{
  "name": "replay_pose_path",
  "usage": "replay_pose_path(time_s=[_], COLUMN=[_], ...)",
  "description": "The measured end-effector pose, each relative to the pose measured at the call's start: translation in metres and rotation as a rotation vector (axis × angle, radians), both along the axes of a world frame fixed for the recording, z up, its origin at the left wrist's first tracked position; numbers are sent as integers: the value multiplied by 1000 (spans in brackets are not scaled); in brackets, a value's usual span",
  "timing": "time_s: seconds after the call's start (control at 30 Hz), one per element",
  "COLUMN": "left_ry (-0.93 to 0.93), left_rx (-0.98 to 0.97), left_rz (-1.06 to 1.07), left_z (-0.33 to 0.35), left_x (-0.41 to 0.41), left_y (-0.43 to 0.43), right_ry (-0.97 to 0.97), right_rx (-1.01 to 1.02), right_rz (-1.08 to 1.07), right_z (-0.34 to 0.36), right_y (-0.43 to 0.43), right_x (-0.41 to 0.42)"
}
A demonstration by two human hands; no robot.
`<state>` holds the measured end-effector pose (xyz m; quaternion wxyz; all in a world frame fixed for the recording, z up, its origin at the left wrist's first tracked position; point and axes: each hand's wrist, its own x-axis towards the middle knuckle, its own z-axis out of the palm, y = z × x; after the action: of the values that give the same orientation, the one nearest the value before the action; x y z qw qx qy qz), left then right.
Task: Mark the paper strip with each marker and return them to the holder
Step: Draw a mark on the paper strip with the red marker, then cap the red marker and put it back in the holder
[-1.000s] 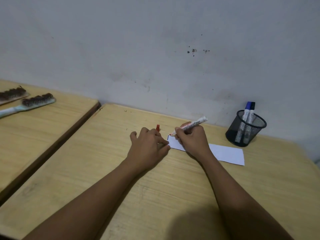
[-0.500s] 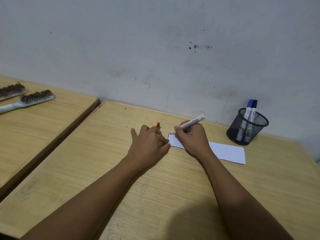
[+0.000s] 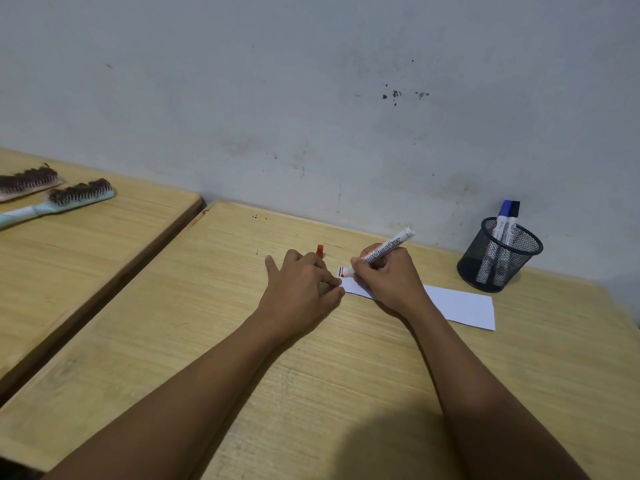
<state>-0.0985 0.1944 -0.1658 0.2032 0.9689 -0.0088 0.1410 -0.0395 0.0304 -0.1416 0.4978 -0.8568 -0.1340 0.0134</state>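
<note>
The white paper strip (image 3: 457, 304) is lying flat on the wooden desk (image 3: 311, 393), its left end bearing short coloured marks. The right hand (image 3: 388, 275) is gripping a red board marker (image 3: 382, 250), tip touching that end. The left hand (image 3: 299, 289) is pinning the strip's corner, fingers curled around the red cap (image 3: 320, 251). The mesh holder (image 3: 498, 254) is standing near the wall, holding two markers (image 3: 505, 223).

White paper strip (image 3: 457, 304) lying flat on the wooden desk, long axis running left to right, short blue, black and red marks at its far-left corner. White-barrelled marker (image 3: 388, 247) printed "boardmarker", uncapped, tilted with the tip down on that marked corner and the tail up toward the wall; red cap (image 3: 320, 251) standing apart to the left. Black mesh holder (image 3: 498, 259) upright near the wall, beyond the strip's right end, with a blue-capped marker (image 3: 503, 216) and a black-capped marker (image 3: 512, 220) inside, caps up.
</note>
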Motion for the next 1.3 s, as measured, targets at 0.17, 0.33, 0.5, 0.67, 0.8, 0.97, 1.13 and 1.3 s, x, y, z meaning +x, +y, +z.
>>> replay_pose_path(time_s=[0.17,0.33,0.5,0.67,0.8,0.97,1.13,1.3], left_ry=[-2,-6,-69,162,73,41,-37,-60], left_rx=[24,-55,-277,27,-179,-841,-893,-870], left_rz=[2,42,195,156,158,-192,-374,-480], left_z=[-2,3,27,49,70,118,160,188], left_x=[3,3,22,41,35,8,-16,-34], left_y=[1,3,10,15,8,-19,-53,-76], right_ry=[3,65,-37,-76,-78,-88,-120,-209], right_rx=[17,266,332,359,437,601,682,633], right_rz=[3,-15,-9,-29,-70,-109,-82,-75], right_z=[-1,14,47,63,74,99,134,165], right_y=[0,-9,-24,-41,-54,-62,-73,-102], right_x=[2,4,-2,-12,-23,-40,-66,-94])
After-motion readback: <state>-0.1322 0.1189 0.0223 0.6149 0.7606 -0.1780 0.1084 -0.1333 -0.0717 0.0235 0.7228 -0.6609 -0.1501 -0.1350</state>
